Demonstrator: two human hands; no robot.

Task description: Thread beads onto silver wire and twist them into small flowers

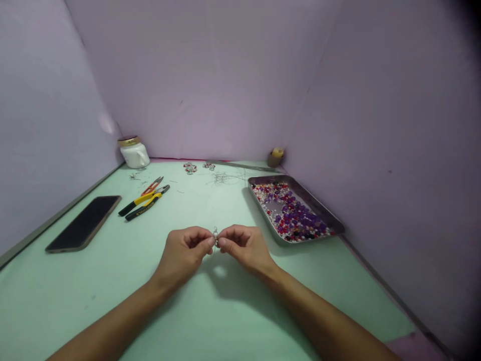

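Between my fingertips, above the pale green table [218,311], is a small beaded wire piece [215,233] with clear and red beads. Thumb and forefinger of my left hand [190,248] pinch it from the left. From the other side, my right hand [244,245] pinches it too, so the two hands almost meet. A thin wire end pokes out below the fingers. Most of the piece is hidden by my fingertips. To the right of my right hand lies a metal tray [336,223] of loose purple, red, clear and black beads.
On the left lie a phone [84,223], yellow-and-black pliers [146,203] and red-handled snips [152,185]. Along the back are a white lidded mug [134,153], beaded pieces [190,168], loose wires [221,177] and a small brown container [275,158]. Walls enclose three sides.
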